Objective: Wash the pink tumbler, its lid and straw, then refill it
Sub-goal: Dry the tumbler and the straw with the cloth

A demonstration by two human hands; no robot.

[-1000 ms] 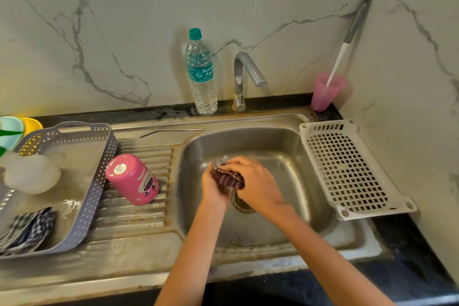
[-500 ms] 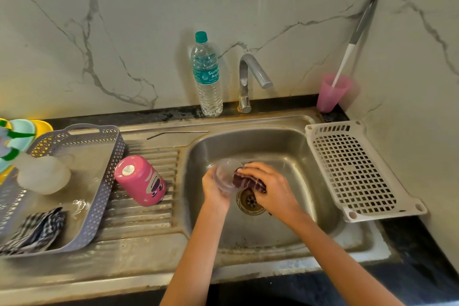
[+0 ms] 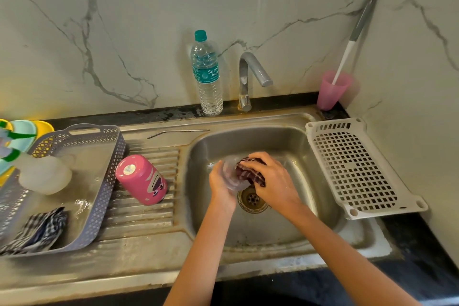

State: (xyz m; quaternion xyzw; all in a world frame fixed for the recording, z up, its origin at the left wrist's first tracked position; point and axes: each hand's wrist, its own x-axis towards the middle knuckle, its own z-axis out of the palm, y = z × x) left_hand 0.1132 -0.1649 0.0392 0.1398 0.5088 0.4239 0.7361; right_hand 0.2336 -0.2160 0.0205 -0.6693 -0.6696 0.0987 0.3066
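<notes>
The pink tumbler (image 3: pixel 142 179) stands upside down on the ribbed drainboard left of the sink basin (image 3: pixel 310 208). A thin metal straw (image 3: pixel 177 132) lies on the steel rim behind it. Over the drain, my left hand (image 3: pixel 219 182) holds the clear lid (image 3: pixel 229 173) by its edge. My right hand (image 3: pixel 272 181) grips a dark maroon scrub cloth (image 3: pixel 249 173) and presses it against the lid. A water bottle (image 3: pixel 206 74) with a teal cap stands beside the tap (image 3: pixel 249 77), which shows no running water.
A grey perforated basket (image 3: pixel 99 181) at left holds a frosted white container (image 3: pixel 44 175) and a checked cloth (image 3: pixel 37 231). A white slotted tray (image 3: pixel 357 166) sits right of the basin. A pink cup (image 3: pixel 332 89) with a brush stands in the back corner. Coloured plates (image 3: pixel 22 131) lean at far left.
My right hand has slid the scrub cloth from on top of the lid toward its right side, uncovering the clear lid. Both hands stay over the drain.
</notes>
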